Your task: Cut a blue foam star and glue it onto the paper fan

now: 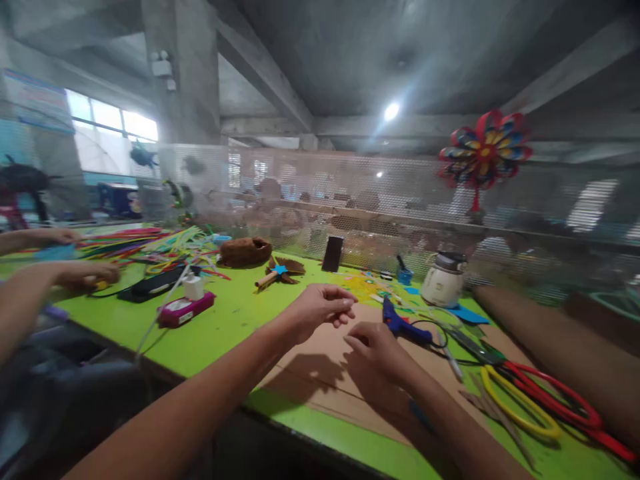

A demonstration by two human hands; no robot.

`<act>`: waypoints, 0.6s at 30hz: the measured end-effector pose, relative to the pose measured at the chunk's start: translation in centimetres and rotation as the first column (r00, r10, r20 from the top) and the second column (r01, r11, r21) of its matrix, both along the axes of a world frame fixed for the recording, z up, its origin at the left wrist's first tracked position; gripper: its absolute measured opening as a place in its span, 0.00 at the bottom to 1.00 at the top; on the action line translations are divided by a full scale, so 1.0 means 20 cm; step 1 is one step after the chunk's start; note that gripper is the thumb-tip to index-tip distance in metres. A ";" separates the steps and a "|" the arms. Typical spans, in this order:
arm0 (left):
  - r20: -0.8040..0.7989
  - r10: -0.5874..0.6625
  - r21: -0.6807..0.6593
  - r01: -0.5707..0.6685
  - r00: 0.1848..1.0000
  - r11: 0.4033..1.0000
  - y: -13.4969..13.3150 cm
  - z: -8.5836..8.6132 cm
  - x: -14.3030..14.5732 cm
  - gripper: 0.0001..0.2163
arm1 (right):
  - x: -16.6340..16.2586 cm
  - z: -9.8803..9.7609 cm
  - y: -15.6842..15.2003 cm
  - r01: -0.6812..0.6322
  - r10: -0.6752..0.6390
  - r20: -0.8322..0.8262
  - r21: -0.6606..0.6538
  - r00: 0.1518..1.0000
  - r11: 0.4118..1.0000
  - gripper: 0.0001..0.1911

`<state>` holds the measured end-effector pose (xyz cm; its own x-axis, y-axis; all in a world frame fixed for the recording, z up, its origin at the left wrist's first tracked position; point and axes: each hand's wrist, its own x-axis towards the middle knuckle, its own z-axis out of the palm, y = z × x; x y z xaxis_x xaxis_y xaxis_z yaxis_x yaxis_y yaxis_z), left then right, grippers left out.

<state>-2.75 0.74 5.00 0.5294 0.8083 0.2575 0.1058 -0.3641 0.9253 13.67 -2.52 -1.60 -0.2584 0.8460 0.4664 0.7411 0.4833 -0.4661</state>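
My left hand point(320, 308) hovers above a brown cardboard sheet point(320, 373) on the green table point(225, 327). Its fingers are curled together in a pinch, and whatever sits between them is too small to make out. My right hand point(375, 347) is just to its right and lower, with fingers curled loosely down over the cardboard. Nothing shows in it. A blue glue gun point(400, 323) lies just beyond my right hand, its black cord trailing to the right.
A co-worker's hands point(75, 273) work at the left by a pile of coloured strips point(150, 243). A pink box point(185, 310), brown nest point(245, 252), phone point(333, 253), white pot point(443, 280), scissors point(470, 343) and red and yellow hoops point(540, 400) lie around. A mesh fence point(350, 200) backs the table.
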 end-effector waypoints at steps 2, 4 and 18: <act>-0.024 0.071 0.065 -0.070 0.997 0.995 0.10 -0.04 0.08 0.14 | 0.00 0.01 0.01 0.060 -0.058 -0.031 0.045 0.998 0.997 0.15; -0.021 0.184 0.159 -0.178 0.983 0.971 0.19 -0.08 0.13 0.12 | 0.01 0.02 0.02 0.144 -0.137 -0.082 0.093 0.987 0.985 0.18; -0.081 0.228 0.408 -0.176 0.970 0.896 0.22 -0.25 0.12 0.05 | -0.01 0.05 0.03 0.196 -0.142 -0.315 0.146 0.938 0.970 0.11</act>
<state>-0.35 5.12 0.02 0.4138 0.7464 0.5212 0.3201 -0.6553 0.6842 13.56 -1.95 -0.63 0.0559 0.7645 0.6422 0.6575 0.4559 -0.5999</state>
